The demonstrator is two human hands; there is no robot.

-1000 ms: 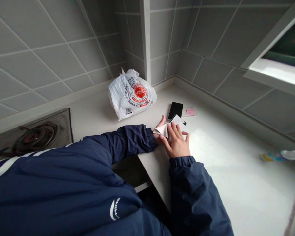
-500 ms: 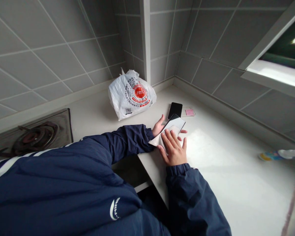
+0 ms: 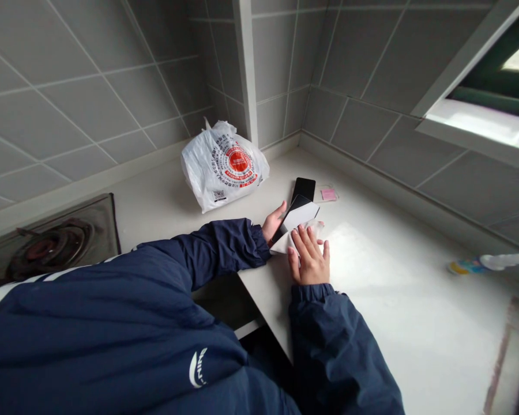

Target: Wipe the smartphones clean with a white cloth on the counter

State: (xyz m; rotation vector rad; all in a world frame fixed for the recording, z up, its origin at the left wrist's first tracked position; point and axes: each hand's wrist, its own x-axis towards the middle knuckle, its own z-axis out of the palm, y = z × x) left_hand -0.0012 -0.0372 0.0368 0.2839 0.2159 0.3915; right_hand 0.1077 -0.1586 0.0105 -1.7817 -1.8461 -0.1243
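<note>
My left hand (image 3: 273, 223) is wrapped round the edge of a phone (image 3: 301, 214), thumb up along its side. The phone's dark, glossy screen faces up and carries a bright reflection. My right hand (image 3: 310, 258) presses a whitish wiping cloth (image 3: 281, 246) onto the lower part of that screen, fingers lying over the fabric. The cloth hides the phone's lower half and some of my left fingers. Just beyond, a second black phone (image 3: 305, 187) lies on the white countertop (image 3: 398, 323), partly covered by the held one.
A clear case with a pink label (image 3: 328, 194) lies beside the second phone. A white plastic bag (image 3: 222, 164) with red print stands near the wall corner. A gas burner (image 3: 47, 248) is at the left, and a bottle (image 3: 486, 264) at the right.
My right hand and the cloth have slid slightly down and outward on the screen, and the cloth has bunched up. The whole view has shifted a little.
</note>
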